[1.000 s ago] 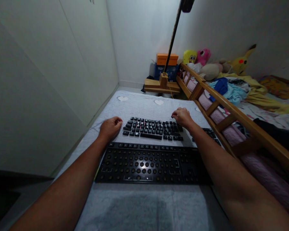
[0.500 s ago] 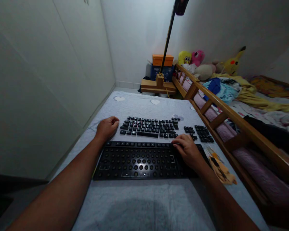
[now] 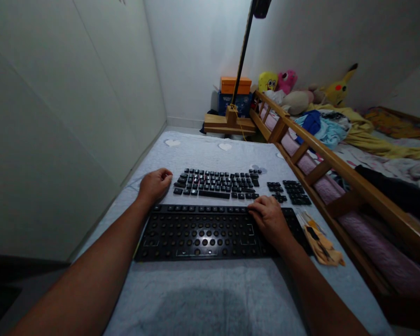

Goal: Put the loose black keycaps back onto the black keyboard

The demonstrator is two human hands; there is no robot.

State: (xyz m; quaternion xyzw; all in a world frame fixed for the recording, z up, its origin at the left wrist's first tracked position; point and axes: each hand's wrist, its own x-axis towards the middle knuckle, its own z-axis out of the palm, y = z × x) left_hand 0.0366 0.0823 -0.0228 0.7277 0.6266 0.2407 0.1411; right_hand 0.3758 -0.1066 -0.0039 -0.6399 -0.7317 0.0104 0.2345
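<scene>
A black keyboard (image 3: 210, 233) lies on the light cloth, most of its key positions bare and showing round studs. Keycaps fill much of its top row. My right hand (image 3: 268, 217) is over the keyboard's right part, thumb and fingers pinched at a top-row keycap that they mostly hide. Just behind the keyboard, loose black keycaps (image 3: 215, 182) are laid out in rows. To their left my left hand (image 3: 154, 184) rests on the cloth with its fingers curled in; whatever is inside them, if anything, is hidden.
More keycaps (image 3: 296, 192) sit in a block at the right. Beside the keyboard lies an orange cloth piece (image 3: 322, 247) with thin tools on it. A wooden bed rail (image 3: 322, 161) runs along the right, and a pale cabinet (image 3: 73, 116) stands at the left.
My right hand has shifted very slightly left along the keyboard's top row. The left hand stays where it was, and the camera view has moved a little.
</scene>
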